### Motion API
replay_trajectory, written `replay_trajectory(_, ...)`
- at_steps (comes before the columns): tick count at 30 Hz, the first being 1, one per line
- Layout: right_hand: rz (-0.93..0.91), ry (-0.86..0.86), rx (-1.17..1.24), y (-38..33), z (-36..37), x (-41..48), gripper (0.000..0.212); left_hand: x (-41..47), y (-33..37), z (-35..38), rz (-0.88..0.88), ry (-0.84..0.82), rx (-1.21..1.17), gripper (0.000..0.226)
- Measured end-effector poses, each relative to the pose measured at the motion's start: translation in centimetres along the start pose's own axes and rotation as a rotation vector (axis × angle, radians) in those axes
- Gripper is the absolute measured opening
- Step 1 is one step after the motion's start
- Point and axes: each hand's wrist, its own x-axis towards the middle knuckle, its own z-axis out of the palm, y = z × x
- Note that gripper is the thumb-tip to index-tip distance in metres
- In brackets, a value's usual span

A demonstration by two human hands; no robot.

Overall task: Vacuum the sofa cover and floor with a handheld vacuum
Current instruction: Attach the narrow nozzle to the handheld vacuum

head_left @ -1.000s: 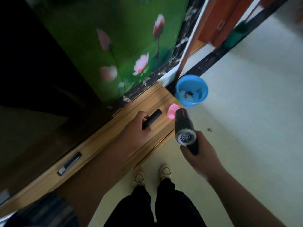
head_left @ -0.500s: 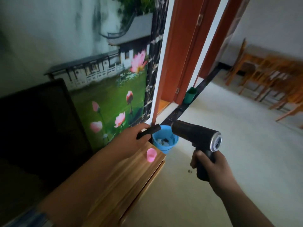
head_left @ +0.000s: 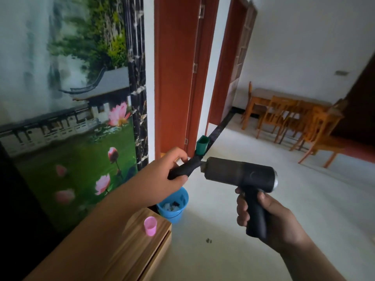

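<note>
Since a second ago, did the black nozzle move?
Yes. The nozzle was down by the pink cup on the wooden cabinet; now the left hand holds it high above the cup, tip at the vacuum's front.

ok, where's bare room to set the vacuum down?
Bare wood on the cabinet top, nearer than the pink cup. The floor is wide open between cabinet and dining chairs, bar a dark speck. Crowded: past the cabinet's far end, where the blue bin stands.

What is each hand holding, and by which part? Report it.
Left hand grips the black nozzle attachment by its thicker end; right hand grips the handheld vacuum by its handle.
</note>
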Motion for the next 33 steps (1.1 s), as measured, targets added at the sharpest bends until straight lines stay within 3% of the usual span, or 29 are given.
replay_trajectory(3,-0.028,-0.122,0.195,-2.2,-1.9,-1.0,0.036,1.7,2.9,1.0,0.058,-0.020,-0.006,0.027)
replay_trajectory(6,-0.058,-0.130,0.226,-4.0,-3.2,-1.5,0.033,3.3,4.3,2.0,0.091,-0.048,0.025,0.025)
replay_trajectory(11,-0.122,-0.054,0.076,-5.1,-4.4,-2.0,0.048,4.7,5.9,2.6,0.094,-0.159,-0.004,0.015)
replay_trajectory(19,-0.164,-0.009,-0.071,-6.5,-4.2,-0.9,0.053,6.9,6.0,-0.5,0.119,-0.249,0.011,0.023)
replay_trajectory(28,-0.146,-0.032,-0.204,-6.7,-2.9,1.6,0.055,8.0,5.2,-2.5,0.174,-0.274,0.244,0.011)
replay_trajectory(33,-0.095,-0.020,-0.305,-7.4,-1.9,3.0,0.048,8.5,4.6,-3.2,0.188,-0.243,0.401,0.024)
